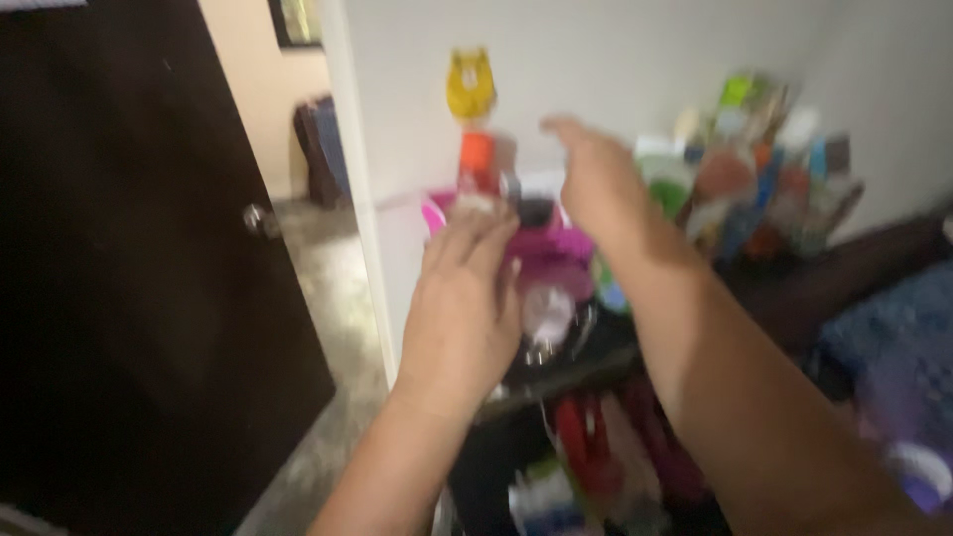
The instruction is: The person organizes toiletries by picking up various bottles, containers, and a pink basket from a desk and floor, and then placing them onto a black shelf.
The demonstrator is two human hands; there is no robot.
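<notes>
- Head view, general: frame heavily blurred; both forearms reach forward toward a crowded dark shelf unit (571,372) set against a pale wall beside an open dark door (129,268).
- Left hand (465,298): back of hand toward the camera, fingers extended and close together, laid over a magenta plastic item (556,248) on the top of the shelf unit. Grip: fingers pressed near one another against the item's edge; whether they actually clasp it cannot be told.
- Right hand (596,174): raised higher, near the wall, fingers loosely spread, holding nothing visible.
- Magenta plastic item: sits on the top level, between the two hands, below an orange object (477,159) topped by a yellow figure (470,84).
- Neighbouring stock: a heap of colourful packets (764,169) to the right; red items (586,437) on a lower level; a round clear piece (548,310) just under the magenta item.
- Step in hand, as a judgement: reach and first contact at the top level.
- Next move calls for: a firm closing of the left fingers and care around the upright orange object close by.
</notes>
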